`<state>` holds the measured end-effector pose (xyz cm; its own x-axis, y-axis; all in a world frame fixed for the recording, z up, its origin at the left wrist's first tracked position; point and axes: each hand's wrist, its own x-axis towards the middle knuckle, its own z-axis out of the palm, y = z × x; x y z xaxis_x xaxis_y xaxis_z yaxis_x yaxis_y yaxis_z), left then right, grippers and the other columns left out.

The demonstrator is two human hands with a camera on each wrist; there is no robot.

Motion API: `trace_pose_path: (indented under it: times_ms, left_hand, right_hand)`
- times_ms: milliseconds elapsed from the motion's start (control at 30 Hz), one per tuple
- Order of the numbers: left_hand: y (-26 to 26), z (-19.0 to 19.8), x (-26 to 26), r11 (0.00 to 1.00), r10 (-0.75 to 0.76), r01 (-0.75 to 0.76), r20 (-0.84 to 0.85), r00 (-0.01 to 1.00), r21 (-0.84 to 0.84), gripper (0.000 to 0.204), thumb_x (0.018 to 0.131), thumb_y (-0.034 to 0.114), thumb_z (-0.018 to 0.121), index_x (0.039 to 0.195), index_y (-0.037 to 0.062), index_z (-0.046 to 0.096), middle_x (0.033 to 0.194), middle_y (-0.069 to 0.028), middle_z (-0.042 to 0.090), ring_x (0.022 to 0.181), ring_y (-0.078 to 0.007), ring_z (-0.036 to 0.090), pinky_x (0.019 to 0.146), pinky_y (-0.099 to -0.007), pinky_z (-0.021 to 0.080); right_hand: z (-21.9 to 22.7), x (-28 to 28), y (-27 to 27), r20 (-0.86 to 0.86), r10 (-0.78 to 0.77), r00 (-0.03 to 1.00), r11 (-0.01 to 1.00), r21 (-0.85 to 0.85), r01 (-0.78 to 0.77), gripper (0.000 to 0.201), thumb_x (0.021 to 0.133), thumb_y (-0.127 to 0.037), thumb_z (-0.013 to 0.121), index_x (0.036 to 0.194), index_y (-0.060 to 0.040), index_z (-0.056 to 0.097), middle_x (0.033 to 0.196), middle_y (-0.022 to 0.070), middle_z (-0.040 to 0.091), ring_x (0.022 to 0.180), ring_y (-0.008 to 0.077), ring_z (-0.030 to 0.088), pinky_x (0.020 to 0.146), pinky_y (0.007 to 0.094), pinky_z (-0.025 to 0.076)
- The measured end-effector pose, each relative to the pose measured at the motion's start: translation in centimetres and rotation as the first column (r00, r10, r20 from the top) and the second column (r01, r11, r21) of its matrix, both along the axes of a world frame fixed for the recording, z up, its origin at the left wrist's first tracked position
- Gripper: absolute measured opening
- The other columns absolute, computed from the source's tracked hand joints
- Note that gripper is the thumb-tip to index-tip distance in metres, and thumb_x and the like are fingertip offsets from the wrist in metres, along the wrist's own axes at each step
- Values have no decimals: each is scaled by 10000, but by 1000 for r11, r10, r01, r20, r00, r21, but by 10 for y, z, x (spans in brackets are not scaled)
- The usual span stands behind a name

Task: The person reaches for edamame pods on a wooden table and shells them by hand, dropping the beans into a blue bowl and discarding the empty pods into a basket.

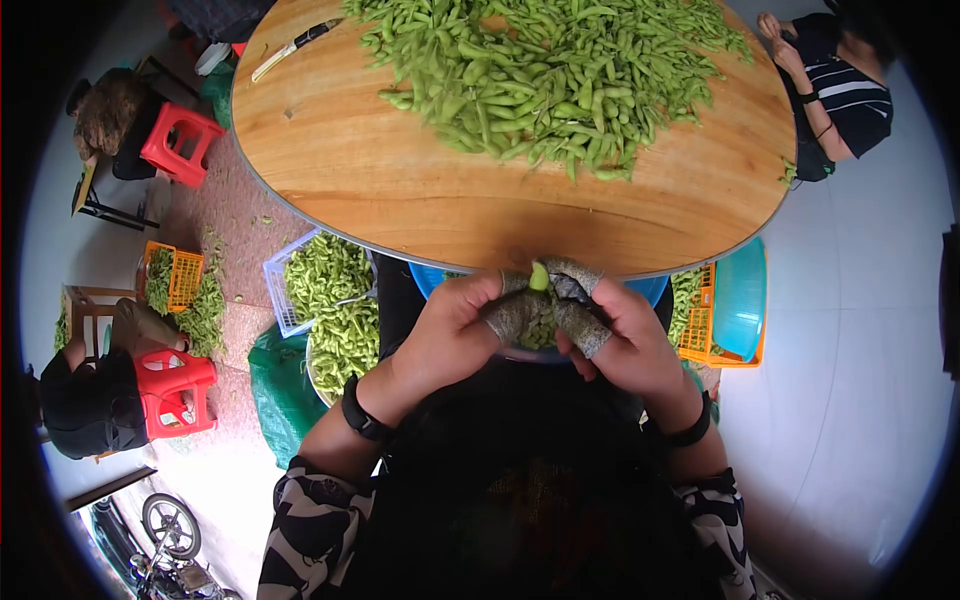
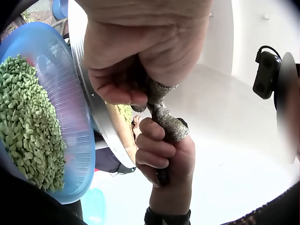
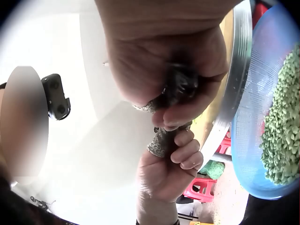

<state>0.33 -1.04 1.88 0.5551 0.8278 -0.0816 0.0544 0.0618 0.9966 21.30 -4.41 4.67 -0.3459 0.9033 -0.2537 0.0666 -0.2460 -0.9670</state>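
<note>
In the head view, a green soybean pod (image 1: 540, 277) stands between the fingertips of both hands, just off the near table edge. My left hand (image 1: 452, 318) pinches it from one side, my right hand (image 1: 632, 340) from the other. Worn grey speckled wraps cover the thumbs and forefingers. Below the hands is a blue mesh basket (image 2: 77, 140) heaped with shelled green beans (image 2: 30, 126). Both wrist views show the hands meeting at the tips, the pod hidden behind the fingers.
A pile of pods (image 1: 560, 80) covers the far part of the wooden table (image 1: 400, 210), with a knife (image 1: 295, 50) at its left. Crates of pods (image 1: 325, 270) stand on the left floor, near a green sack (image 1: 285, 390). Other people sit around, some by red stools (image 1: 180, 140).
</note>
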Motion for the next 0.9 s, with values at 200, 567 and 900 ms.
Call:
trace_pose_path:
  times_ms: [200, 567, 900]
  left_hand:
    - [4, -9, -3, 968, -13, 44, 126, 992, -247, 157, 916, 34, 580, 1059, -7, 629, 833, -28, 657, 773, -57, 568, 691, -249, 488]
    - [-1, 2, 11, 719, 275, -21, -257, 927, 694, 297, 735, -26, 676, 1027, 8, 636, 846, -172, 651, 707, -351, 609, 605, -347, 513]
    - [15, -3, 4, 927, -34, 152, 327, 944, -343, 144, 875, 69, 674, 1016, 42, 672, 749, 10, 637, 580, -28, 517, 517, -181, 417]
  right_hand:
    - [4, -1, 2, -155, -16, 988, 985, -169, -11, 426, 931, -15, 480, 1353, -65, 450, 713, -4, 569, 482, 31, 448, 432, 174, 364]
    - [-8, -1, 4, 159, -6, 987, 994, 110, -12, 477, 870, -4, 501, 1342, -70, 482, 817, 39, 599, 649, 85, 562, 621, 231, 481]
    - [1, 6, 6, -340, -47, 939, 942, -329, -72, 392, 929, -24, 456, 1315, -78, 492, 744, 21, 541, 510, 30, 414, 456, 182, 343]
